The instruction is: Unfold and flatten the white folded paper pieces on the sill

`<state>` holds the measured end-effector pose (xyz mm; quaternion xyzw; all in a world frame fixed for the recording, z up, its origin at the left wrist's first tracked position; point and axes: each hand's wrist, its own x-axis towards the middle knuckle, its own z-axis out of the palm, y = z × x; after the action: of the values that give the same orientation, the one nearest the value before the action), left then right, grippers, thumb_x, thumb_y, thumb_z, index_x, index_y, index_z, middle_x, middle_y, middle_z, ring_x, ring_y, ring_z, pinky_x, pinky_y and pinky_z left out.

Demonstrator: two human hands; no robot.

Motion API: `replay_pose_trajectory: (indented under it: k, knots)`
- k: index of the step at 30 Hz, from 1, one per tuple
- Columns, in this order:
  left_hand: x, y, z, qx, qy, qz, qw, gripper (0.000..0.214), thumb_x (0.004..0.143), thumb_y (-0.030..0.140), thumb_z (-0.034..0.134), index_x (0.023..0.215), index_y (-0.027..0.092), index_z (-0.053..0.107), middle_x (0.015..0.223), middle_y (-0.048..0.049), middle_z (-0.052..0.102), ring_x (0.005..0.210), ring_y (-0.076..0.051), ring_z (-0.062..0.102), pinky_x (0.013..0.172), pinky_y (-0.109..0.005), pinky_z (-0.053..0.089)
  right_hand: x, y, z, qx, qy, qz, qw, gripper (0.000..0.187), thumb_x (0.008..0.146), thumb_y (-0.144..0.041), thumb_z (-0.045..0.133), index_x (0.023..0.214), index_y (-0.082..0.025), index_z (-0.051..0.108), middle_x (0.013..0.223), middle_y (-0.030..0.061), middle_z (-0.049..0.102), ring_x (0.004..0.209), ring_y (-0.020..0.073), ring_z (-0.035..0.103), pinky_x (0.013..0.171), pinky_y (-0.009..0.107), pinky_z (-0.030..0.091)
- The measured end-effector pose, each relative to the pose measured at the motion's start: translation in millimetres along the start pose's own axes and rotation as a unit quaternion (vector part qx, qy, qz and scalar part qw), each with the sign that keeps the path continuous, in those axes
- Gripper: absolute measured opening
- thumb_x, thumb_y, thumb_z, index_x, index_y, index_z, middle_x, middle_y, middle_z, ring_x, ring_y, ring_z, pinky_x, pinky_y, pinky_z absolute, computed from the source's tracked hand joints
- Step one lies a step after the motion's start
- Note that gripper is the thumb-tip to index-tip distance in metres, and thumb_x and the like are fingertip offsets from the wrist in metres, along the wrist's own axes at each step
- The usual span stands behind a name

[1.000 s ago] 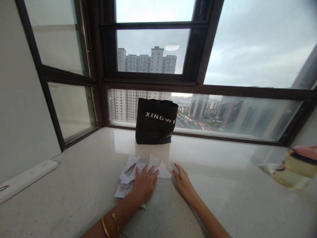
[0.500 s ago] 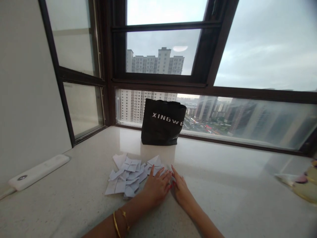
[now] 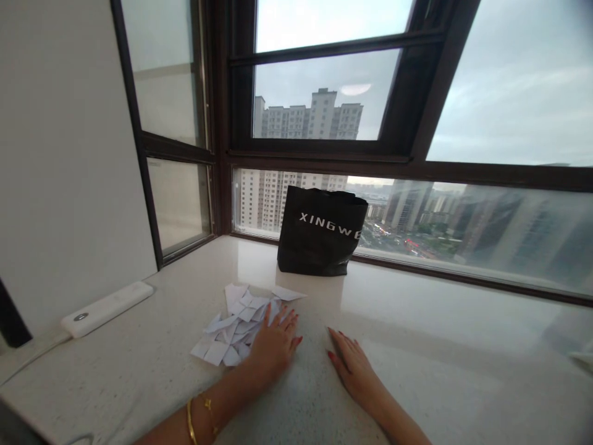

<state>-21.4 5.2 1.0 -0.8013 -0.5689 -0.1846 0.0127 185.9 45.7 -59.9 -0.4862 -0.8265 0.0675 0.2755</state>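
Observation:
A loose pile of white paper scraps (image 3: 234, 324) lies on a pale stone counter (image 3: 440, 371). My left hand (image 3: 277, 342) rests flat on the right edge of the pile, fingers spread and open, with gold bangles on the wrist. Apart from the scraps, my right hand (image 3: 352, 363) lies flat on the bare counter to the right, fingers stretched out and holding nothing. Behind both hands a black bag with white lettering (image 3: 321, 230) stands by the window.
A white power strip (image 3: 107, 308) lies at the left by the wall. Dark-framed windows (image 3: 407, 167) close off the back and left of the counter. The counter's front left corner shows at the lower left.
My hands, which had come together at the right of the pile, have drawn apart; the left has pushed the scraps leftward. The view has swung left, and the jar at the right is gone from sight.

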Motion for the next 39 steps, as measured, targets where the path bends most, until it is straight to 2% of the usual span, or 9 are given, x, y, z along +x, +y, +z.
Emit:
replay_pose_trajectory:
  k: [5,9,19,25,32,39]
  knots:
    - [-1,29,19.9,-0.082,-0.077,0.079,0.991,0.05,0.087,0.038,0.019,0.129,0.015,0.035,0.134,-0.0077,0.036,0.126,-0.02,0.025,0.104,-0.04,0.016,-1,8,5,-0.015,0.011,-0.009,1.0,0.047,0.079,-0.031,0.034,0.124,-0.017,0.041,0.124,0.012,0.048,0.115,0.0229,0.043,0.096,0.046,0.031]
    - [-5,29,29.1,-0.121,-0.088,0.102,0.983,0.05,0.088,0.039,0.019,0.131,0.017,0.029,0.137,-0.0055,0.031,0.127,-0.018,0.022,0.104,-0.037,0.016,-2,16,10,-0.014,0.017,-0.019,1.0,0.049,0.078,-0.03,0.034,0.124,-0.016,0.039,0.126,0.0129,0.046,0.115,0.0229,0.043,0.094,0.046,0.034]
    - [-7,24,25.6,-0.134,-0.096,0.12,0.979,0.051,0.088,0.04,0.019,0.132,0.015,0.025,0.138,-0.0084,0.029,0.126,-0.021,0.025,0.103,-0.04,0.018,-1,37,23,-0.019,0.033,-0.046,0.998,0.051,0.078,-0.038,0.034,0.124,-0.018,0.038,0.126,0.0143,0.045,0.112,0.0257,0.046,0.089,0.048,0.039]
    - [-8,25,23.2,-0.141,-0.092,0.116,0.979,0.051,0.088,0.04,0.018,0.132,0.016,0.026,0.138,-0.0078,0.03,0.126,-0.02,0.025,0.103,-0.039,0.018,-1,34,20,-0.026,0.04,-0.046,0.998,0.05,0.077,-0.036,0.035,0.124,-0.02,0.038,0.124,0.0129,0.048,0.111,0.0247,0.047,0.091,0.047,0.038]
    - [-9,28,18.1,-0.148,-0.095,0.107,0.979,0.05,0.088,0.039,0.017,0.131,0.016,0.027,0.137,-0.008,0.031,0.126,-0.02,0.025,0.103,-0.039,0.017,-2,29,17,-0.035,0.03,-0.04,0.998,0.051,0.078,-0.037,0.032,0.124,-0.015,0.038,0.124,0.0154,0.047,0.112,0.0253,0.046,0.091,0.048,0.037]
    - [-9,27,18.3,-0.144,-0.099,0.11,0.979,0.05,0.088,0.039,0.016,0.132,0.016,0.027,0.138,-0.0082,0.03,0.126,-0.02,0.024,0.103,-0.04,0.018,-2,26,16,-0.03,0.02,-0.034,0.999,0.05,0.079,-0.036,0.032,0.124,-0.014,0.038,0.125,0.0153,0.047,0.114,0.0249,0.045,0.093,0.048,0.035]
